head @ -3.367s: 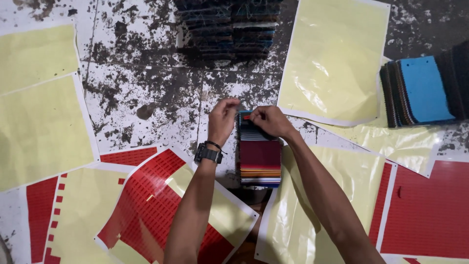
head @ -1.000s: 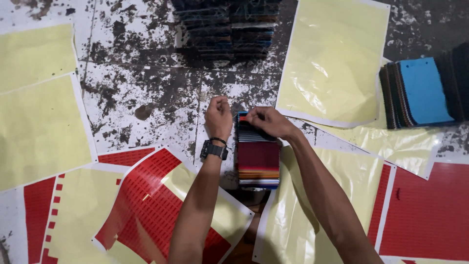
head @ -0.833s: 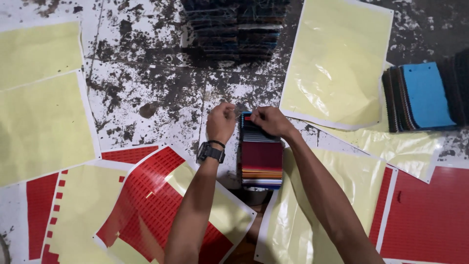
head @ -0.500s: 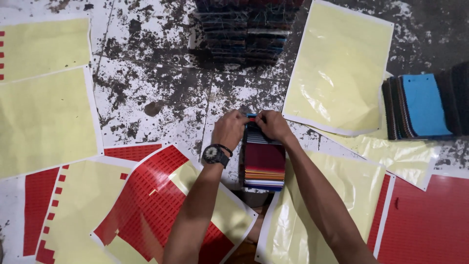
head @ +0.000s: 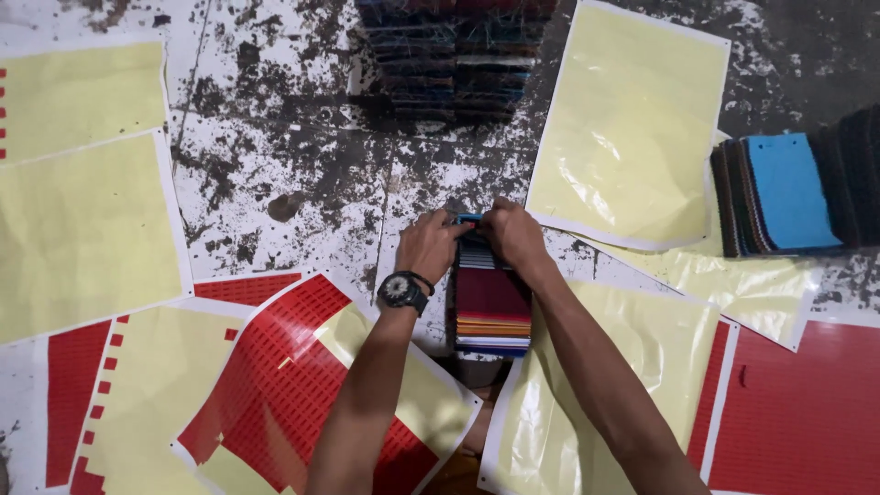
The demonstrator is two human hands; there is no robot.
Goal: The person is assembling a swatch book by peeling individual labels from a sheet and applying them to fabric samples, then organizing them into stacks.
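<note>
Your left hand [head: 429, 246] and right hand [head: 513, 236] meet at the far end of the stack of coloured fabric swatches [head: 492, 307], which lies on the paint-spattered floor [head: 302, 174] between your forearms; the fingers of both are curled down and pinched on a small blue piece [head: 469, 218] at the stack's top edge. Judging by the layout, the work is partly through: the red label sheets [head: 293, 385] show many gaps, pale yellow backing sheets [head: 632, 128] lie spent around you, and more swatch stacks [head: 788, 194] wait at right and ahead.
</note>
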